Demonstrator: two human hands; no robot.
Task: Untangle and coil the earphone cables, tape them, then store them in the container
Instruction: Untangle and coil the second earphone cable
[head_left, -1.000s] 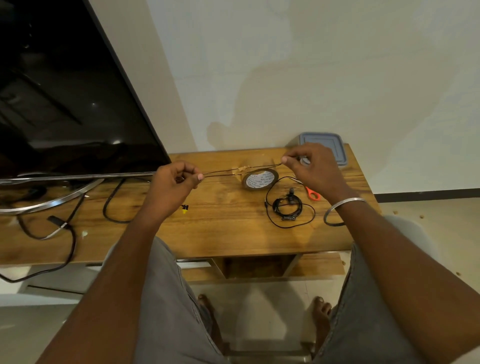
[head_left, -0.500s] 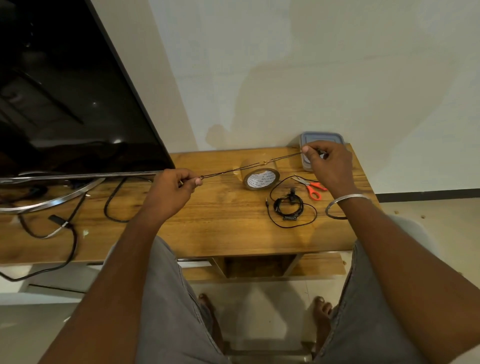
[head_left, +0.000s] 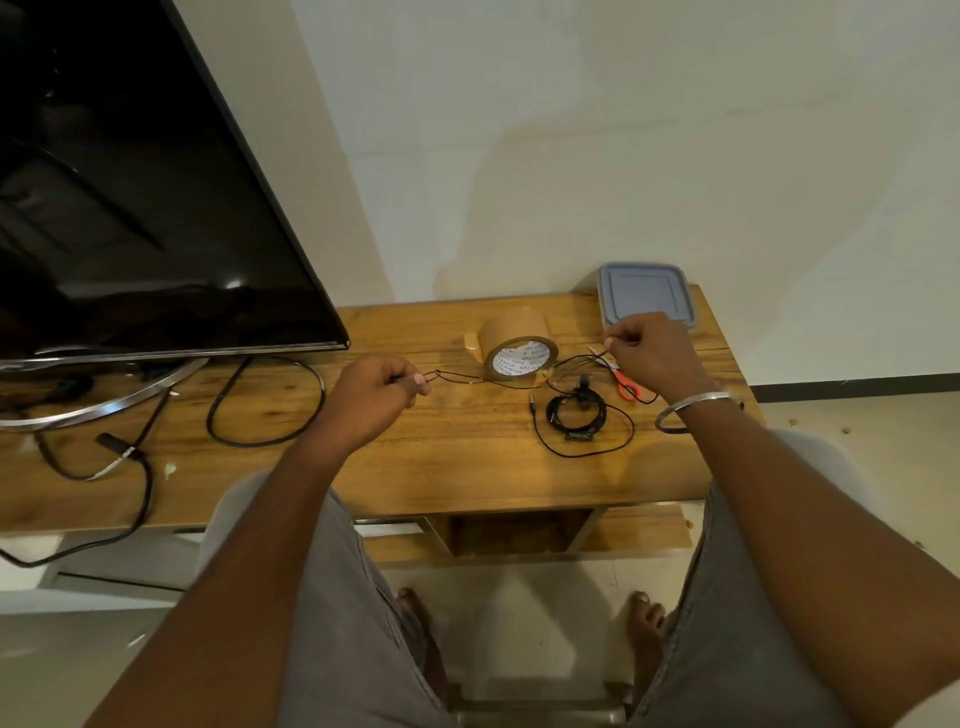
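**Figure.** The counter as seen from behind the person, with the wall taken as twelve o'clock. The left hand (head_left: 376, 397) had its fingers curled and its thumb pressed to the forefinger, pinching one end of a thin black earphone cable (head_left: 498, 383). The right hand (head_left: 649, 353) was closed in a similar fingertip pinch and held the same cable further along.

The span between the hands hung slightly slack, low over the light wooden counter (head_left: 467, 457). It passed just on the six o'clock side of a roll of brown packing tape (head_left: 519, 348). Drawing the cable out between two pinches presumably exposed kinks and crossings before winding. Near the left hand the strand appeared doubled into a narrow loop. From the left hand the cable ran toward three o'clock, and from the right hand toward eight o'clock.

A second black earphone set (head_left: 576, 413) lay at five o'clock of the tape roll, loosely bundled with a loop trailing round it, near the right wrist and its silver bangle (head_left: 696, 408). Orange-handled scissors (head_left: 626, 387) lay partly beneath the right hand, within reach for cutting tape. The grey lidded plastic container (head_left: 644, 296) stood shut at the counter's one o'clock corner, just beyond the right hand. A black flat-screen television (head_left: 130, 182) occupied the ten o'clock side.
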